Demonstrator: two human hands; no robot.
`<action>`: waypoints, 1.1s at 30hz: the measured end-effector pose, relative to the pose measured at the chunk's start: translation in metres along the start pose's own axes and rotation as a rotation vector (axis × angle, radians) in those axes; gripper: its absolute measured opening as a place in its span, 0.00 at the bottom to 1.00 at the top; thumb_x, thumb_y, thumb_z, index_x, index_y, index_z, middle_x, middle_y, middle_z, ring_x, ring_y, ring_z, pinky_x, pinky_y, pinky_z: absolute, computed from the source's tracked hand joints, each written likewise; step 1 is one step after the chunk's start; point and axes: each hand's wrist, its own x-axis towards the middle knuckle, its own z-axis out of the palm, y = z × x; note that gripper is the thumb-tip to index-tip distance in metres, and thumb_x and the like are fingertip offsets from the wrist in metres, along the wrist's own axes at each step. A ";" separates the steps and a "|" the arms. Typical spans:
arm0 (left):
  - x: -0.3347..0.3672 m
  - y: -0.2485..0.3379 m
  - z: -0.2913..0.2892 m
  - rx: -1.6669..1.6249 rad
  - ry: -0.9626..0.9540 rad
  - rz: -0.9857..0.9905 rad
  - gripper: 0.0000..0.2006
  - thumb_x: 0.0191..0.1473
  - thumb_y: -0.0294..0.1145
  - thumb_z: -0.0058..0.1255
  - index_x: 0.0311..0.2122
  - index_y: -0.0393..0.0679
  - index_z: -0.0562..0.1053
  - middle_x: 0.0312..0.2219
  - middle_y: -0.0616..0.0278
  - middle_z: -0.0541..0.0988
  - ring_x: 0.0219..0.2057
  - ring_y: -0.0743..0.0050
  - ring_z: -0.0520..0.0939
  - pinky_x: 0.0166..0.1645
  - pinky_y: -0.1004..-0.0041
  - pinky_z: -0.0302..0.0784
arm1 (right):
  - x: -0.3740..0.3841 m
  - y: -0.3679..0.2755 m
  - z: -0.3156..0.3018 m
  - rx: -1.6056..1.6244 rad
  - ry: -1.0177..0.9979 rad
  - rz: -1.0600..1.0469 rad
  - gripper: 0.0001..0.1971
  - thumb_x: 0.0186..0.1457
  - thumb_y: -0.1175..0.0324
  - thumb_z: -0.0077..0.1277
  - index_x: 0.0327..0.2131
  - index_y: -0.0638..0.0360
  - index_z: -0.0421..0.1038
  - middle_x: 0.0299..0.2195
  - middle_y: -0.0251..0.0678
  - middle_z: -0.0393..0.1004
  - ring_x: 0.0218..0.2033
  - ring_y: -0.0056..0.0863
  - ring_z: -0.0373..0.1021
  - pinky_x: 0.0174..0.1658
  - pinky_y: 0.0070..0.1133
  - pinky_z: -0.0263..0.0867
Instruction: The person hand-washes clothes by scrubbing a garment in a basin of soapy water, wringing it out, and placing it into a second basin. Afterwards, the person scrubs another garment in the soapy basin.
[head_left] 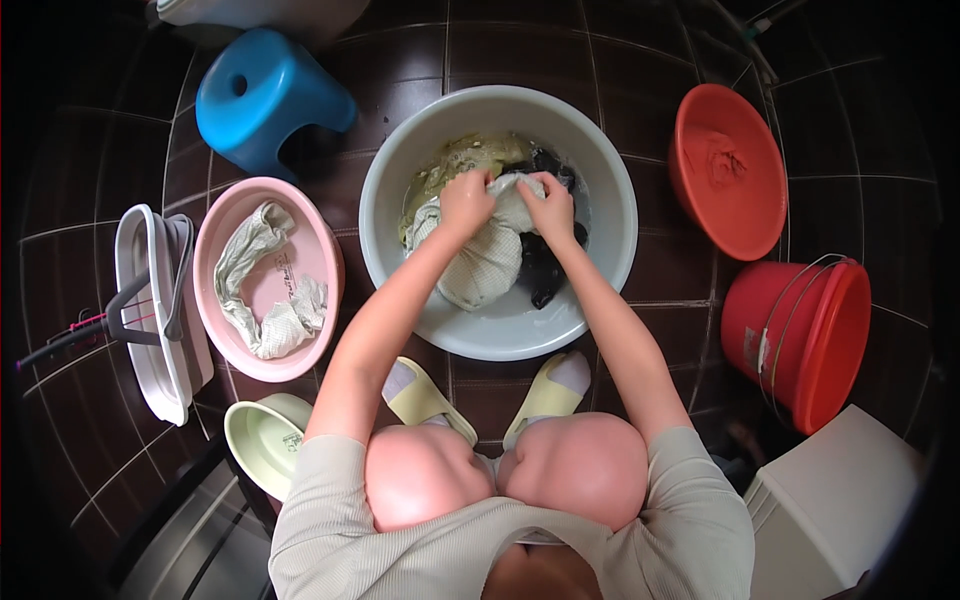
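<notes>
A large pale grey-blue basin (607, 250) stands on the floor in front of my feet, with water and wet laundry in it. Both hands are over its middle, gripping one white checked cloth (482, 268). My left hand (467, 206) is closed in a fist on the cloth's upper left part. My right hand (551, 209) pinches its upper right edge between thumb and fingers. Below them the cloth bulges down into the basin. Behind my hands lies an olive-green garment (477, 152). Dark laundry (541, 268) sits in the water to the right, partly hidden by my right hand.
On the left, a pink basin (205, 245) holds a twisted white cloth (238, 262); beyond it are a blue stool (262, 100) and a white folded tub (150, 310). A green basin (262, 440) is near my left arm. Right: a red basin (735, 195) and red bucket (790, 335).
</notes>
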 end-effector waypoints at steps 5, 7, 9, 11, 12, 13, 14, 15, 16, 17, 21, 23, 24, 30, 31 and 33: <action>-0.010 0.005 -0.011 -0.859 -0.165 -0.218 0.19 0.51 0.45 0.42 0.27 0.36 0.68 0.22 0.69 0.70 0.25 0.80 0.66 0.31 0.76 0.62 | -0.041 -0.062 0.024 0.387 0.234 0.037 0.13 0.48 0.64 0.52 0.26 0.63 0.62 0.18 0.34 0.66 0.19 0.21 0.62 0.27 0.19 0.60; -0.021 0.020 -0.003 -0.802 -0.085 -0.144 0.24 0.54 0.49 0.35 0.24 0.34 0.69 0.19 0.56 0.72 0.23 0.69 0.70 0.31 0.72 0.64 | -0.050 -0.068 0.031 0.337 0.358 0.013 0.12 0.49 0.65 0.50 0.24 0.64 0.62 0.17 0.37 0.65 0.20 0.22 0.61 0.27 0.20 0.59; -0.034 0.030 0.001 -0.736 -0.081 -0.158 0.26 0.54 0.50 0.33 0.23 0.32 0.70 0.19 0.47 0.74 0.22 0.58 0.73 0.32 0.67 0.65 | -0.047 -0.068 0.031 0.369 0.363 0.037 0.12 0.51 0.66 0.46 0.22 0.65 0.61 0.16 0.40 0.64 0.19 0.24 0.59 0.27 0.21 0.59; -0.041 0.041 0.006 -0.659 0.119 -0.056 0.28 0.55 0.48 0.29 0.21 0.31 0.69 0.17 0.42 0.71 0.22 0.47 0.73 0.30 0.61 0.65 | -0.020 -0.066 0.015 0.366 0.236 0.124 0.14 0.53 0.67 0.42 0.19 0.67 0.60 0.14 0.43 0.62 0.17 0.27 0.55 0.25 0.24 0.57; -0.036 0.047 0.008 -0.670 0.108 -0.042 0.28 0.55 0.48 0.29 0.21 0.31 0.69 0.17 0.42 0.71 0.22 0.47 0.73 0.30 0.61 0.65 | -0.009 -0.049 0.006 0.368 0.157 0.128 0.14 0.53 0.64 0.43 0.22 0.68 0.64 0.17 0.46 0.67 0.18 0.34 0.61 0.27 0.26 0.59; -0.030 0.038 0.004 -0.606 0.108 -0.040 0.27 0.56 0.47 0.28 0.21 0.31 0.69 0.18 0.41 0.72 0.23 0.44 0.73 0.30 0.59 0.64 | -0.016 -0.056 0.015 0.344 0.224 0.105 0.14 0.52 0.63 0.43 0.24 0.67 0.66 0.19 0.48 0.68 0.21 0.38 0.65 0.29 0.27 0.61; -0.025 0.029 -0.001 -0.542 0.106 -0.037 0.27 0.56 0.46 0.28 0.22 0.30 0.69 0.19 0.40 0.72 0.24 0.41 0.74 0.31 0.56 0.64 | -0.027 -0.064 0.028 0.318 0.290 0.083 0.15 0.52 0.61 0.43 0.26 0.67 0.69 0.22 0.51 0.70 0.24 0.42 0.68 0.30 0.29 0.62; -0.021 0.017 -0.006 -0.616 0.082 -0.192 0.26 0.56 0.45 0.27 0.21 0.30 0.68 0.19 0.39 0.72 0.23 0.40 0.73 0.30 0.56 0.65 | -0.044 -0.075 0.034 0.293 0.151 0.171 0.16 0.51 0.60 0.44 0.31 0.66 0.70 0.27 0.54 0.70 0.30 0.49 0.69 0.34 0.30 0.63; -0.020 0.005 -0.010 -0.620 0.080 -0.191 0.26 0.56 0.44 0.28 0.22 0.29 0.69 0.18 0.40 0.72 0.21 0.48 0.74 0.30 0.59 0.65 | -0.052 -0.085 0.042 0.224 0.191 0.092 0.15 0.52 0.60 0.43 0.28 0.66 0.70 0.24 0.53 0.70 0.28 0.50 0.67 0.31 0.31 0.62; -0.022 -0.002 -0.008 -0.690 0.027 -0.272 0.25 0.57 0.45 0.29 0.27 0.31 0.70 0.21 0.47 0.73 0.23 0.60 0.73 0.30 0.63 0.66 | -0.045 -0.088 0.046 0.209 0.194 0.073 0.16 0.52 0.60 0.43 0.27 0.66 0.69 0.23 0.52 0.69 0.26 0.51 0.66 0.30 0.32 0.61; -0.045 0.042 0.001 -1.044 -0.356 -0.464 0.26 0.56 0.52 0.29 0.45 0.38 0.67 0.37 0.58 0.73 0.38 0.72 0.72 0.42 0.72 0.67 | 0.018 -0.043 0.006 0.199 0.022 0.128 0.20 0.54 0.56 0.41 0.20 0.64 0.68 0.14 0.43 0.66 0.17 0.32 0.64 0.24 0.27 0.57; -0.050 0.027 0.004 -1.286 -0.336 -0.562 0.27 0.56 0.52 0.29 0.45 0.37 0.66 0.38 0.59 0.73 0.39 0.70 0.72 0.43 0.72 0.66 | 0.025 -0.045 0.000 0.188 -0.062 0.012 0.20 0.55 0.56 0.39 0.20 0.61 0.70 0.13 0.38 0.66 0.17 0.27 0.63 0.24 0.23 0.57; -0.053 0.014 0.000 -1.523 -0.306 -0.657 0.28 0.56 0.53 0.29 0.46 0.37 0.66 0.39 0.59 0.73 0.40 0.69 0.73 0.44 0.71 0.66 | 0.027 -0.052 0.000 0.195 -0.064 0.013 0.20 0.55 0.56 0.39 0.20 0.61 0.70 0.13 0.38 0.66 0.17 0.27 0.63 0.24 0.23 0.57; -0.046 -0.027 -0.002 -0.506 -0.089 -0.474 0.21 0.52 0.42 0.38 0.50 0.45 0.63 0.43 0.53 0.71 0.45 0.59 0.71 0.46 0.62 0.67 | 0.027 -0.052 0.000 0.246 -0.059 -0.302 0.15 0.55 0.56 0.40 0.30 0.57 0.71 0.19 0.33 0.72 0.24 0.28 0.71 0.31 0.21 0.64; -0.050 -0.020 -0.012 -0.097 -0.104 -0.494 0.20 0.50 0.37 0.39 0.51 0.49 0.62 0.45 0.50 0.69 0.46 0.57 0.70 0.48 0.62 0.66 | 0.021 -0.054 -0.007 0.218 -0.042 -0.248 0.16 0.54 0.55 0.41 0.28 0.56 0.72 0.20 0.35 0.73 0.26 0.33 0.72 0.33 0.24 0.66; -0.054 -0.020 -0.015 0.160 -0.016 -0.238 0.23 0.46 0.32 0.43 0.51 0.51 0.62 0.45 0.51 0.69 0.48 0.57 0.68 0.51 0.62 0.63 | 0.006 -0.046 -0.021 -0.032 -0.108 -0.085 0.16 0.52 0.54 0.43 0.28 0.56 0.73 0.21 0.37 0.74 0.27 0.36 0.72 0.33 0.25 0.66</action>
